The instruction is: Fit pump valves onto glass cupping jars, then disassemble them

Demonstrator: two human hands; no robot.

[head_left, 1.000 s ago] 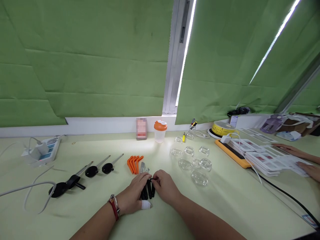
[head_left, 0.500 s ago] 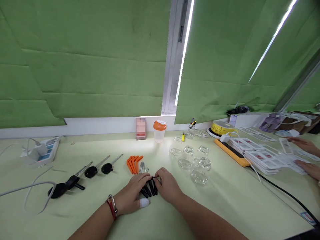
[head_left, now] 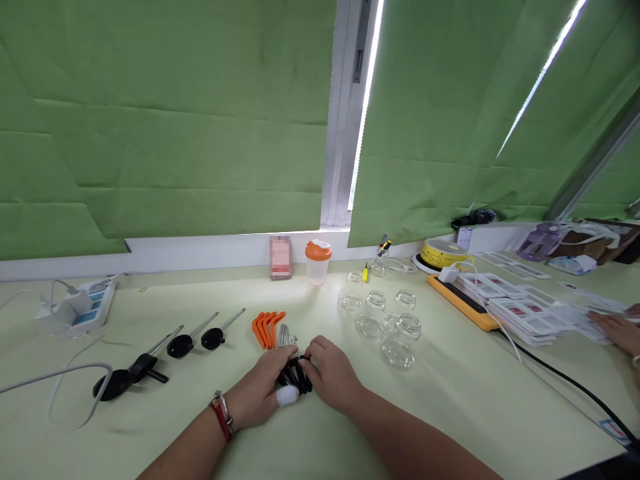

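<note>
Several slim black pieces (head_left: 301,380) lie side by side on the table between my hands. My left hand (head_left: 260,383), with a white wrap on its thumb, rests over their left side. My right hand (head_left: 333,373) is bent at their right edge, its fingertips pressed against the black pieces. Just beyond the fingers are thin metal rods (head_left: 284,335). Several orange bent pieces (head_left: 267,328) form a row behind and left of the rods. Which piece each hand grips is hidden by the fingers.
Black lids with metal rods (head_left: 213,338) lie left, near a power strip (head_left: 97,307) and white cable. Clear glass jars (head_left: 397,352) stand right. An orange-lidded cup (head_left: 318,261) is behind. Another person's hand (head_left: 617,330) touches white sheets (head_left: 530,319) at far right.
My left hand has shifted slightly, and its wrapped thumb sits closer to the black pieces. My right hand moved slightly left. At far right, the other person's upper hand has drawn back.
</note>
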